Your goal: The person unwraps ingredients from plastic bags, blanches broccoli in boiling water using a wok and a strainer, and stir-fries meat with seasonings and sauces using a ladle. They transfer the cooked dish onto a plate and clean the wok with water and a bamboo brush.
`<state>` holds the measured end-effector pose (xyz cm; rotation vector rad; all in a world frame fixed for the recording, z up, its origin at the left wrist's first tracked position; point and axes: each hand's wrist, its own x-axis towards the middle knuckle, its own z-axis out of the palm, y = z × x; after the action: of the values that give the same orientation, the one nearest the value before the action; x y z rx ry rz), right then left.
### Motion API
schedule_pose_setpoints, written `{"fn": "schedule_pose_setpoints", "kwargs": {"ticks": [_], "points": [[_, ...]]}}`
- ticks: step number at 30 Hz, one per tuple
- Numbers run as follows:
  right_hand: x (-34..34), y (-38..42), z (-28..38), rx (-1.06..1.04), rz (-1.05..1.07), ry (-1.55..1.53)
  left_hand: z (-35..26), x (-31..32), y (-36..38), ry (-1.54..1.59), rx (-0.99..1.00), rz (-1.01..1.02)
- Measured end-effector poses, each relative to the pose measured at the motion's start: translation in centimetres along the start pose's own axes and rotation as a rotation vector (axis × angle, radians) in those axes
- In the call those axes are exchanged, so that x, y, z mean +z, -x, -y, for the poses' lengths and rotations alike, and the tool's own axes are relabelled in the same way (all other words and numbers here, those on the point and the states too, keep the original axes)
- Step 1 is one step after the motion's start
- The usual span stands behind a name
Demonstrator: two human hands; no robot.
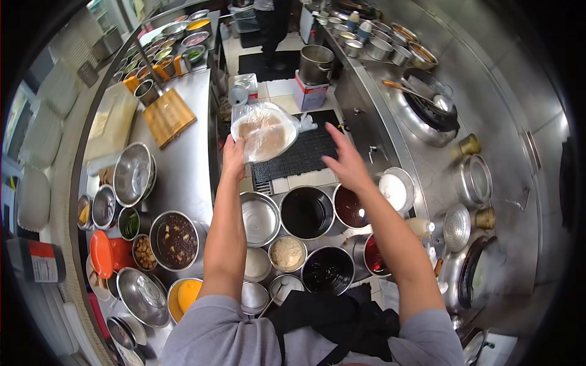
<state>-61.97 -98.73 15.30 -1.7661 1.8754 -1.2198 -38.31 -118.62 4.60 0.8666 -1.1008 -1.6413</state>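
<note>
Both arms reach forward over a group of metal pots. My left hand point(233, 157) grips the left edge of a shallow white container wrapped in clear plastic point(266, 133), with something light brown inside. The plastic gathers into a twisted end on the container's right side. To the right of that end is my right hand point(347, 160), its fingers spread and nothing in it. Below the hands stand a pot of dark liquid point(306, 212), a pot of reddish-brown liquid point(351, 206) and a bowl of pale crumbly food point(287, 253).
A wooden board point(169, 118) lies on the left steel counter, near steel bowls point(134, 174). Woks point(427, 116) line the right stove. Ahead, a large pot point(316, 64) stands on a box point(310, 94). Another person point(273, 27) stands beyond the black floor mat point(293, 149).
</note>
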Motion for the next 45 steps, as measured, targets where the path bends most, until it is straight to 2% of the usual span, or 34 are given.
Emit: {"fn": "schedule_pose_setpoints", "kwargs": {"ticks": [1,3,5,6,8,9,11,12,13,14,15,17,19,21,23,25,26,27,30,32,33,35,36,37,39,40,43,44,45], "points": [[1.4,-1.3,-0.3,-0.069,-0.043,0.163,-1.1,0.9,1.0,-0.006,-0.001,0.02],[3.4,-1.7,-0.5,-0.026,-0.117,0.397,-2.9,2.3,2.8,-0.053,-0.088,0.109],[3.2,-1.6,-1.7,0.182,0.027,0.268,-3.6,3.2,3.8,-0.074,-0.101,0.133],[3.1,-1.2,-3.1,0.186,0.023,0.264,-4.3,3.7,4.7,-0.108,-0.142,0.145],[1.4,0.2,-6.5,0.254,0.225,-0.203,-4.4,4.4,5.9,-0.14,-0.182,0.154],[0.2,1.2,-6.8,0.25,0.227,-0.205,-4.1,4.5,6.3,-0.1,-0.168,0.167],[-1.8,2.8,-7.1,0.511,0.188,-0.797,-3.9,4.8,6.9,-0.06,-0.144,0.173],[-2.2,3.1,-7.6,0.507,0.189,-0.8,-3.9,5.0,7.3,-0.154,-0.149,0.211],[-2.5,3.4,-8.1,0.471,0.136,-0.994,-3.7,5.3,7.7,-0.248,-0.156,0.25],[-2.7,3.6,-8.6,0.432,0.079,-1.185,-2.6,6.4,7.9,-0.099,-0.166,0.207],[-2.7,3.5,-8.0,0.428,0.078,-1.188,-2.3,7.2,8.3,-0.102,-0.163,0.208],[-2.4,2.8,-5.9,0.594,-0.284,-1.501,-2.1,8.2,9.2,-0.005,-0.208,0.237],[-3.2,2.6,-5.1,0.561,-0.271,-1.516,-2.5,9.3,10.1,0.013,-0.213,0.265],[-4.2,2.6,-3.3,0.383,-0.247,-1.722,-3.3,10.9,11.5,0.152,-0.249,0.221],[-4.5,3.0,-2.6,0.34,-0.244,-1.739,-4.3,12.1,12.4,0.189,-0.255,0.208],[-4.3,3.3,-2.3,0.189,-0.26,-1.806,-4.7,12.5,12.6,0.195,-0.249,0.249],[-4.2,3.5,-2.1,0.038,-0.22,-1.855,-4.8,12.7,12.7,0.191,-0.245,0.248],[-3.7,3.6,-2.3,0.059,-0.415,-1.848,-4.9,12.8,12.7,0.187,-0.221,0.237],[-3.7,4.7,-2.8,0.169,-0.389,-1.877,-5.0,12.7,12.5,0.121,-0.181,0.219],[-3.8,5.1,-2.1,0.136,-0.356,-1.403,-5.1,12.4,12.4,0.066,-0.164,0.212],[-3.6,5.1,-2.7,0.136,-0.36,-1.406,-5.2,12.2,12.5,0.044,-0.16,0.21],[-3.0,4.7,-4.4,0.143,-0.431,-0.728,-5.3,12.3,12.8,0.021,-0.159,0.209],[-3.0,4.7,-4.3,0.15,-0.489,-0.497,-5.5,12.4,13.0,-0.004,-0.169,0.2],[-2.9,4.7,-4.2,0.154,-0.49,-0.494,-5.5,12.5,13.2,-0.028,-0.18,0.191],[-2.9,4.8,-4.2,0.264,-0.463,-0.239,-4.9,12.7,13.4,-0.019,-0.172,0.199],[-2.9,5.0,-4.3,0.265,-0.461,-0.235,-4.6,12.8,13.6,-0.01,-0.16,0.202],[-2.2,5.5,-4.9,0.167,-0.371,0.029,-4.0,13.2,14.1,0.005,-0.126,0.219],[-1.6,5.6,-5.1,0.116,-0.395,-0.117,-3.6,13.1,13.9,0.027,-0.122,0.231],[-1.5,5.6,-4.9,0.112,-0.385,-0.114,-3.3,13.1,13.9,0.034,-0.121,0.223]]}}
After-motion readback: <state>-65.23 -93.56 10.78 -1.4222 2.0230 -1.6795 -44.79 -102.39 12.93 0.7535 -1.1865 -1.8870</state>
